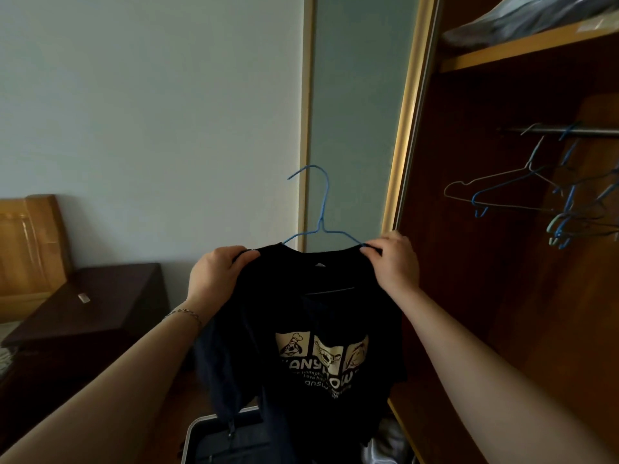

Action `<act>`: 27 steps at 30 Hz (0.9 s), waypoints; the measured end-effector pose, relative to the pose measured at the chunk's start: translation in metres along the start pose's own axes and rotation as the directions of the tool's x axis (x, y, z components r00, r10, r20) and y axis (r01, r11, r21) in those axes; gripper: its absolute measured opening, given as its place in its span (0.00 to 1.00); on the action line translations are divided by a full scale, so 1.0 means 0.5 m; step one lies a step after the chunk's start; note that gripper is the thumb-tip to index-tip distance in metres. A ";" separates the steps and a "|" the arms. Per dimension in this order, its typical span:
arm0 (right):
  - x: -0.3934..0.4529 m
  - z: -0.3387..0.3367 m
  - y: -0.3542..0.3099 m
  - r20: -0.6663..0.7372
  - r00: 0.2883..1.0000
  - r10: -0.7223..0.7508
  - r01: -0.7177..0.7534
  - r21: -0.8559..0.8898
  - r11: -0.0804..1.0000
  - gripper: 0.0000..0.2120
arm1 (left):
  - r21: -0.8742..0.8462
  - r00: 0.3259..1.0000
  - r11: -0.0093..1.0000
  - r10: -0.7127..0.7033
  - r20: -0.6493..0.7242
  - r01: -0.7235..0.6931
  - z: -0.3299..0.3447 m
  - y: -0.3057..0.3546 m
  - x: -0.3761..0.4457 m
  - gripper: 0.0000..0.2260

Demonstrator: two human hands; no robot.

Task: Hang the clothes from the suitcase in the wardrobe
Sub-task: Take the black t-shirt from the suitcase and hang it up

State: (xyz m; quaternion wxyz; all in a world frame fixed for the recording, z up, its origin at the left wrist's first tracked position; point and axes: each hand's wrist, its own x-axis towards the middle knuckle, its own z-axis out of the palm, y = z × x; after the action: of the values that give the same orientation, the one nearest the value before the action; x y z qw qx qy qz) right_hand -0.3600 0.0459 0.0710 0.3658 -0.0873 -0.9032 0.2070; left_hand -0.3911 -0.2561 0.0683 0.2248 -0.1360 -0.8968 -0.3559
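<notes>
We face a big brown wardrobe (485, 296), open at our 2 o'clock. A metal rail (562, 131) runs across it up high, with empty wire hangers (522, 192) on it. Down at 6 o'clock the open suitcase (214, 437) waits with more clothes inside.

At 12 o'clock we hold up a black T-shirt (318, 329) with a cartoon print. It is soft and light, so we think it will flop and slide if we let go of one side. It sits on a thin blue wire hanger (322, 209), which looks bendy and slippery.

Our left hand (214, 276) pinches the left shoulder of the shirt, fingers curled tight together. Our right hand (393, 259) pinches the right shoulder where the wire ends. To hang it, we think the best place to grab is the hanger neck, just under the hook.
</notes>
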 end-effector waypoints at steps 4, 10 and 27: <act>0.012 -0.007 0.036 0.004 0.994 0.106 -0.106 0.087 0.991 0.11 | -0.013 0.999 0.999 -0.045 -0.014 0.045 -0.013 -0.029 -0.004 0.15; 0.009 -0.001 0.045 -0.034 0.996 0.083 -0.080 0.098 0.992 0.11 | 0.246 0.991 0.961 -0.134 0.003 0.129 -0.020 -0.007 -0.006 0.28; -0.001 -0.043 0.018 0.175 0.973 -0.149 0.105 0.238 0.966 0.12 | -0.004 0.949 0.953 0.303 0.082 -0.304 0.036 0.111 0.013 0.09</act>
State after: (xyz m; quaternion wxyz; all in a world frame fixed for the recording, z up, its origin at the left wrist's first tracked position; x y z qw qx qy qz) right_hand -0.3445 0.0606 0.0807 0.2975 0.0335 -0.9082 0.2925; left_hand -0.3797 -0.2035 0.0920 0.2405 -0.2858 -0.8752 -0.3075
